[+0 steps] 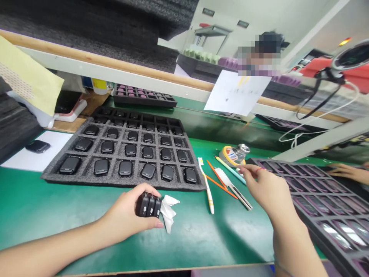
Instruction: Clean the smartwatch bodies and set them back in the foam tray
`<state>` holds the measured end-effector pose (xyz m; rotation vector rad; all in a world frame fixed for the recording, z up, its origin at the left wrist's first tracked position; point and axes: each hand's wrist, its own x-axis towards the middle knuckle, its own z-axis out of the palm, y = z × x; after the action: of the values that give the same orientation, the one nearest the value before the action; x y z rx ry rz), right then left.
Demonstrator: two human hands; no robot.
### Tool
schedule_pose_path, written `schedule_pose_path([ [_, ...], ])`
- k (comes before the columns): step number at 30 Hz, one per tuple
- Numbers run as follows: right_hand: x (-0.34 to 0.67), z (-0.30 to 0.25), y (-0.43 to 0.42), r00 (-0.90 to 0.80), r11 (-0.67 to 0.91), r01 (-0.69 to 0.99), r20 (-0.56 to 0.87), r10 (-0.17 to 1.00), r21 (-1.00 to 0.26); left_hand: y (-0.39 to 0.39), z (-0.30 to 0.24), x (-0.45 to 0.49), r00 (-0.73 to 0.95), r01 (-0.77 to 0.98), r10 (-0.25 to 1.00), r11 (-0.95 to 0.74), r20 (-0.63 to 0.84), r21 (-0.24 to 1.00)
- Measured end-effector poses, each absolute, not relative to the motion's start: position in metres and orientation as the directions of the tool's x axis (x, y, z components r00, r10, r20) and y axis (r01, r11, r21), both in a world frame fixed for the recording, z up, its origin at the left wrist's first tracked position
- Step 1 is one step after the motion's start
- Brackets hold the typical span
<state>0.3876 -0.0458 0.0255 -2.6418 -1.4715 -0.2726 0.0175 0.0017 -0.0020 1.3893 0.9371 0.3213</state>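
Observation:
My left hand (131,213) is closed around a small stack of three black devices (149,206), held just above the green table, with a crumpled white wipe (168,209) beside its fingers. My right hand (263,186) hovers to the right, its fingers curled together near the ends of a white-handled brush (230,184) and an orange pencil (220,184); whether it pinches anything I cannot make out. A grey foam tray (49,173) of several black devices lies just beyond my left hand.
A white toothbrush (208,188), a tape roll (227,154) and a small glass bottle (242,151) lie mid-table. Another dark tray (291,192) of glossy parts sits at right, where another person's hand (347,171) rests. One loose black device (37,146) lies on white paper at left.

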Motion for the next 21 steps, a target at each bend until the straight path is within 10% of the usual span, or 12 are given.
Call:
schedule_pose_path([
  [10, 0.396, 0.030, -0.019, 0.430, -0.430, 0.901, 0.222, 0.875, -0.052, 0.012, 0.010, 0.011, 0.541, 0.121, 0.819, 0.152, -0.194, 0.981],
  [16, 0.313, 0.063, -0.014, 0.254, -0.101, 0.908, 0.342, 0.905, -0.408, 0.021, 0.011, 0.009, 0.492, 0.045, 0.857, 0.151, -0.154, 0.987],
  [18, 0.271, 0.068, -0.017, 0.144, 0.170, 0.652, 0.341, 0.929, -0.739, 0.022, 0.008, 0.009, 0.478, 0.039, 0.866, 0.144, -0.145, 0.989],
  [21, 0.217, 0.070, -0.018, -0.020, 0.360, 0.474, 0.399, 0.917, -0.803, 0.022, 0.004, 0.010, 0.465, 0.037, 0.875, 0.133, -0.135, 0.990],
])
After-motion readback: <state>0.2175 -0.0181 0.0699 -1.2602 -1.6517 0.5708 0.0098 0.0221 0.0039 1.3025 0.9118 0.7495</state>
